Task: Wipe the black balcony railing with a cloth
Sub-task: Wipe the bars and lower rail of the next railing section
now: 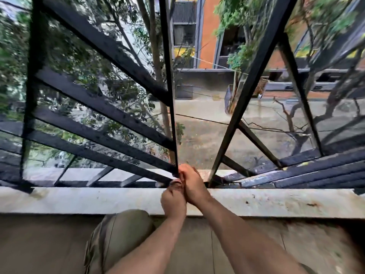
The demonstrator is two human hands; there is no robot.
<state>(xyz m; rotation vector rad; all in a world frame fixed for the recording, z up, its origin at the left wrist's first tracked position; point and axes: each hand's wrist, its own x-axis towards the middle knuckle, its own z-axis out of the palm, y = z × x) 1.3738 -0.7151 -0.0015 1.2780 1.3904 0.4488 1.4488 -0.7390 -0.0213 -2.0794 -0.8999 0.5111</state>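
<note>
Right hand (pixel 192 184) grasps upright railing bar (pixel 168 76) at its foot; left hand (pixel 173 200) curled beside, grip's contents unclear

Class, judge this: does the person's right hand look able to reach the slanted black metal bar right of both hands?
Probably yes: the right hand sits just beside the foot of the slanted black metal bar, with nothing visible between them.

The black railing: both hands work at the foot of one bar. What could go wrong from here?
Little of the cloth shows between the left hand and right hand; if the grip loosens, it could drop through the gap to the street. The hands crowd the foot of the vertical bar, where slanted bars meet the ledge; knuckles may scrape there.
</note>
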